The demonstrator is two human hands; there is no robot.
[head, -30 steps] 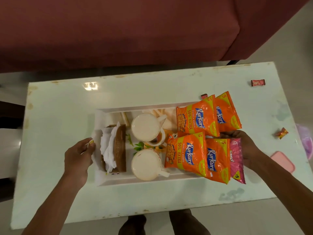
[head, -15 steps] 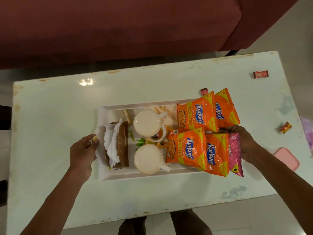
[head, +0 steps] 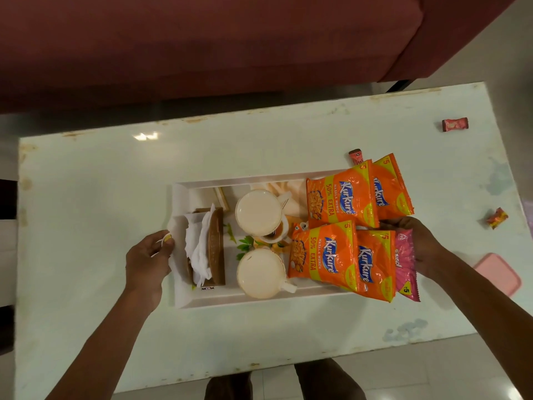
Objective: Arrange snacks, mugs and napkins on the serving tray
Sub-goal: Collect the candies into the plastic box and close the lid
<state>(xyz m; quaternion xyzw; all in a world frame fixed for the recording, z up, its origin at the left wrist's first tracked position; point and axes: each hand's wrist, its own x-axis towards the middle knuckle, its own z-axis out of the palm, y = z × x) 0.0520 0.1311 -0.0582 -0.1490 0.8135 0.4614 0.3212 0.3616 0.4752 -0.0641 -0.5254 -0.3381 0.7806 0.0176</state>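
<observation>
A white rectangular serving tray (head: 202, 298) lies on the pale table. It carries a brown napkin holder (head: 216, 243) stuffed with white napkins (head: 199, 249), two white mugs (head: 258, 212) (head: 261, 272), and several orange Kurkure packets (head: 326, 255) with a pink packet (head: 405, 267) at the right end. My left hand (head: 148, 261) grips the tray's left rim. My right hand (head: 418, 241) holds the tray's right end, its fingers tucked under the packets.
Loose wrapped candies lie on the table: one (head: 455, 124) at the far right, another (head: 496, 217) near the right edge, a third (head: 356, 155) behind the tray. A pink lid (head: 497, 274) sits off the table's right edge. A maroon sofa (head: 202, 39) stands behind.
Both hands stay on the tray ends. The tray and table have shifted slightly in view as my head moved; the objects on the tray keep their places.
</observation>
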